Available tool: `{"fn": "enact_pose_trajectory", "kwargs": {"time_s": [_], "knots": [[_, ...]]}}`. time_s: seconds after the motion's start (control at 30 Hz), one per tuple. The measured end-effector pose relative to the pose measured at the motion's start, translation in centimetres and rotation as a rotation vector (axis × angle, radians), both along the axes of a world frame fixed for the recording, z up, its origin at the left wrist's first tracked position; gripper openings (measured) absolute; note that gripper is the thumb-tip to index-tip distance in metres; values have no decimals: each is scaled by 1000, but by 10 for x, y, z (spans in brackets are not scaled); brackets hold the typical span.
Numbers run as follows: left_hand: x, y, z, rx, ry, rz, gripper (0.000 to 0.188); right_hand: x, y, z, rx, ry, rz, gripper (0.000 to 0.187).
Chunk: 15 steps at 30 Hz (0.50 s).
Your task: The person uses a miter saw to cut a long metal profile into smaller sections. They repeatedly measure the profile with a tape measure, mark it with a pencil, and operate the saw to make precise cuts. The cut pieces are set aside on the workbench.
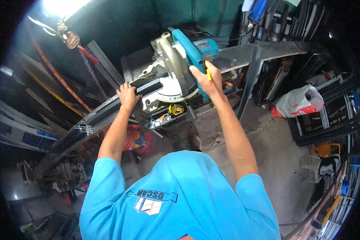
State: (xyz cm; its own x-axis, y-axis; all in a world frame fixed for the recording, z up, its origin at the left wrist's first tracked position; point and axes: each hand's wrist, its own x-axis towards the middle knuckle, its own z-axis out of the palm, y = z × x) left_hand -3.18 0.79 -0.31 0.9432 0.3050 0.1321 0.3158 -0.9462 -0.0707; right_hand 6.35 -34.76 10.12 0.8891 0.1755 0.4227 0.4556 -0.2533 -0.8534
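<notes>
A mitre saw (173, 68) with a teal handle and motor stands on the bench in front of me. My right hand (208, 79) is closed round the saw's teal handle, and a thin yellow pencil-like stick (209, 75) is tucked between its fingers. To the left of the blade guard, my left hand (128, 96) grips a dark metal profile (151, 87) lying on the saw's base. The fingers curl over the profile's far side, so their tips are partly hidden. The blade is hidden behind its guard.
A yellow-and-black tape measure (175, 109) lies in a tray below the saw. The long bench (238, 58) runs left and right. A dark upright post (250, 82) stands at right, near a white-and-red bag (300, 102). Orange and yellow strips (54, 72) lean at left.
</notes>
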Motion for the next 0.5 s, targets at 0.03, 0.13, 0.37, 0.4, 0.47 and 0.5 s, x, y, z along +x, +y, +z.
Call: {"fn": "enact_pose_trajectory", "kwargs": {"time_s": [0.03,0.13,0.37,0.4,0.47,0.5], "knots": [[-4,3,-5,-25,-12,14,46,0,0,6,1,7,12,41],[-9,5,-10,-129,-24,43,55,9,0,15,-40,-17,15,43],[-16,2,-31,-216,-44,90,66,5,2,24,0,-41,36,43],[-16,1,-30,-223,-37,94,66,7,2,22,-6,-40,35,42],[-15,0,-29,-237,-24,98,66,7,-1,17,-2,-15,54,42],[-15,0,-29,-244,-28,99,66,6,-1,15,-4,-11,48,42]]}}
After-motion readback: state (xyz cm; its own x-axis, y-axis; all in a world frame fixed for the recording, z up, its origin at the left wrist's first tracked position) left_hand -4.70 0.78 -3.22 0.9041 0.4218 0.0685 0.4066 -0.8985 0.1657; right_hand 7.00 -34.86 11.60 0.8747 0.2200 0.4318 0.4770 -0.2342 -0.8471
